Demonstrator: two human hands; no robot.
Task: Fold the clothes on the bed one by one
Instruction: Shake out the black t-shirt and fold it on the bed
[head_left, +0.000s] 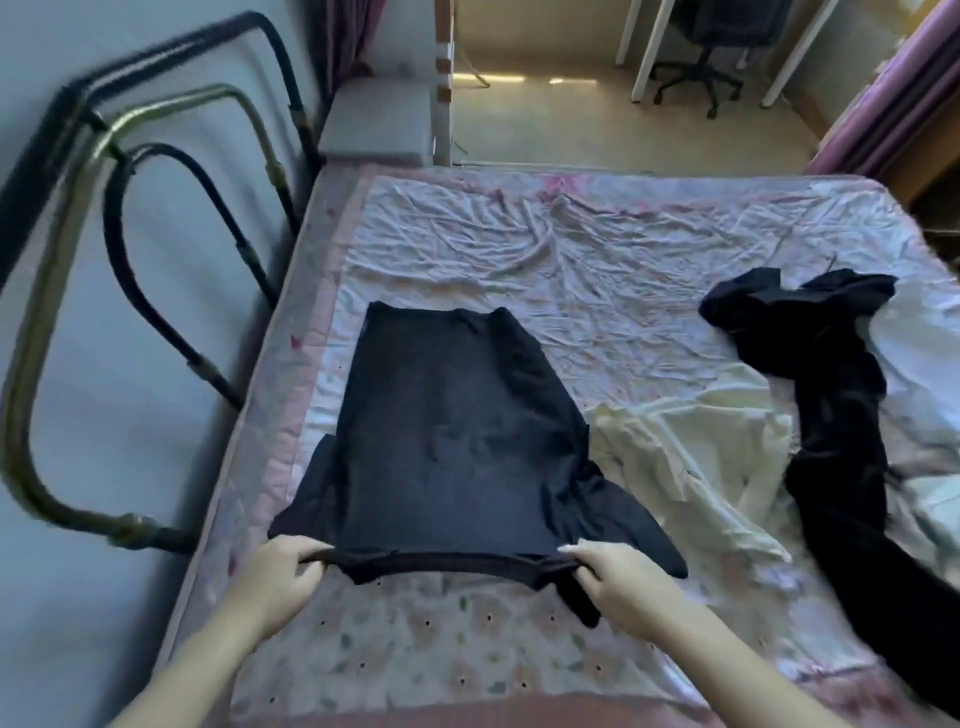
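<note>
A black T-shirt (457, 436) lies spread flat on the bed (623, 270), beside the metal headboard (130, 249). The left hand (283, 571) and right hand (613, 574) each pinch its near edge, likely starting the first fold; next, carry that edge toward the far hem.

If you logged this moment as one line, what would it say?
step: folding dark T-shirt | left hand: grips near edge | right hand: grips near edge | waiting: cream garment, black garment

Both hands (283, 569) (613, 577) pinch dark shirt (452, 431) hem on bed (597, 249).
</note>
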